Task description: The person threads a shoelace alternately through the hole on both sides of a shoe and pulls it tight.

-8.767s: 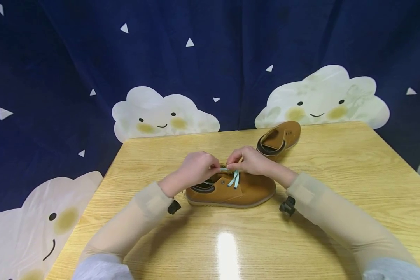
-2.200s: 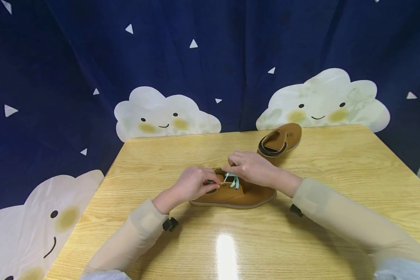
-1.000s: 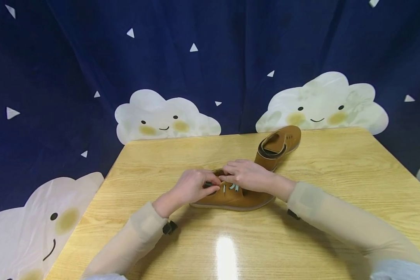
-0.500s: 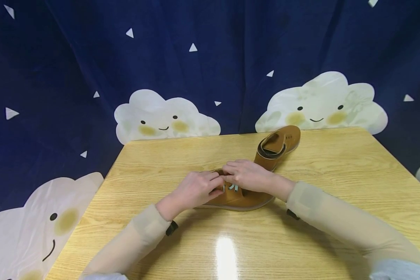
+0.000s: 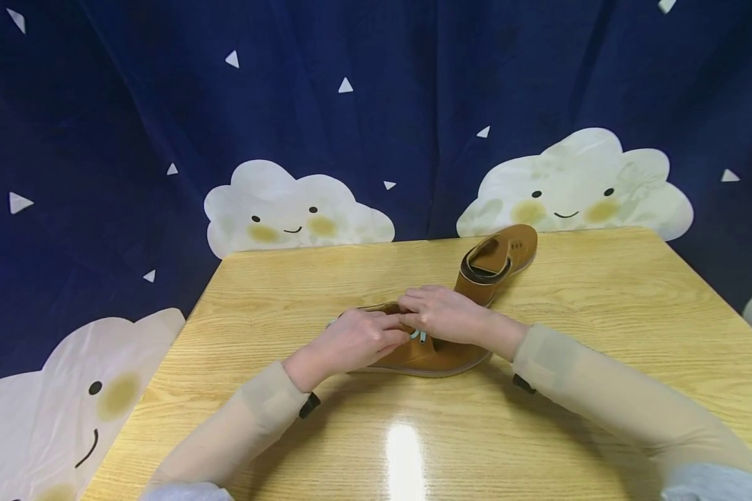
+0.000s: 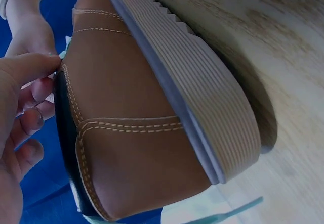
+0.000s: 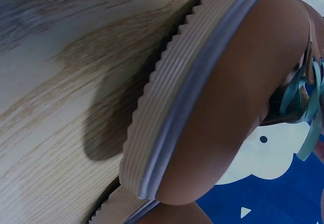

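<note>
A brown leather shoe [image 5: 441, 359] stands on the table with its toe pointing right. My left hand [image 5: 358, 341] is over the near side of its opening, thumb and fingertips pinching at the eyelet edge where a bit of pale teal shoelace [image 6: 62, 55] shows. Just opposite, my right hand [image 5: 441, 313] has curled fingers on the shoe's upper beside the opening, almost touching the left fingertips. Short lace ends [image 5: 418, 337] hang below the right fingers; the right wrist view shows teal lace [image 7: 306, 145] looped through the front eyelets. The hands hide the exact grips.
A second brown shoe [image 5: 522, 245], its eyelets without lace, lies behind the right hand, toe toward the back right. The wooden table [image 5: 276, 278] ends at a dark blue curtain [image 5: 407, 104] with cloud prints. Another lace end [image 6: 243, 206] trails near the heel.
Earlier both hands worked the lace near the front eyelets. The left hand then went to the near eyelet edge and has lately shifted right, covering it. The right hand stays still lately.
</note>
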Demonstrator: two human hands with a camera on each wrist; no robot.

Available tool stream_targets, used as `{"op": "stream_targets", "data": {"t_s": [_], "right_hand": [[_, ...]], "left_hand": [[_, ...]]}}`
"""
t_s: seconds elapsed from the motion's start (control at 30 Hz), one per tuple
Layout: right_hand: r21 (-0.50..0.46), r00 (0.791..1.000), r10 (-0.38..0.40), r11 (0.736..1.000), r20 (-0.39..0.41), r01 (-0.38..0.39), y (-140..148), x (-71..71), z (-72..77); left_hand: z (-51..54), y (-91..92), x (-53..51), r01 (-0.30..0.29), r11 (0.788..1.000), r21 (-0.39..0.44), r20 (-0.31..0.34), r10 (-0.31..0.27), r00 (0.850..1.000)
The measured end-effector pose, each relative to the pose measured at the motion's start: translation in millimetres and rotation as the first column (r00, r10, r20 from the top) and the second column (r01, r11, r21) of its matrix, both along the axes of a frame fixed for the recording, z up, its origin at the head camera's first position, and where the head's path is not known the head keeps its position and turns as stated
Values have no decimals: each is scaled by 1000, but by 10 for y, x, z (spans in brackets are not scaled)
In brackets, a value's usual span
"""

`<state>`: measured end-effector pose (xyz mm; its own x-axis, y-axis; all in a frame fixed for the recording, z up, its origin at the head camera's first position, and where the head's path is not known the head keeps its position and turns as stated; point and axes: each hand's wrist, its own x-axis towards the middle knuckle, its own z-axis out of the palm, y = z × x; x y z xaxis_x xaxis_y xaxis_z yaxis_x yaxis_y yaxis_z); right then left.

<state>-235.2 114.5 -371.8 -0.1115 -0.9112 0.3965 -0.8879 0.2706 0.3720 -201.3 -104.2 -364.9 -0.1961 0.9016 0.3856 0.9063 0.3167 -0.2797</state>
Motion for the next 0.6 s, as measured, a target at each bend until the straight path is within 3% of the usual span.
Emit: {"op": "stream_targets", "data": {"t_s": [0.2,0.4,0.6], "right_hand": [[-14,1000,2,1000,23,-2,2,5,14],[-69,995,7,998,102,0,23,19,55],[-144,980,25,990,198,4,73,39,94]], "left_hand": [[0,8,0,-14,1000,-15,-18,13,1000],[0,15,25,0,1000,7,-92,1,996],[-6,9,34,8,999,35,-75,-6,997]]}}
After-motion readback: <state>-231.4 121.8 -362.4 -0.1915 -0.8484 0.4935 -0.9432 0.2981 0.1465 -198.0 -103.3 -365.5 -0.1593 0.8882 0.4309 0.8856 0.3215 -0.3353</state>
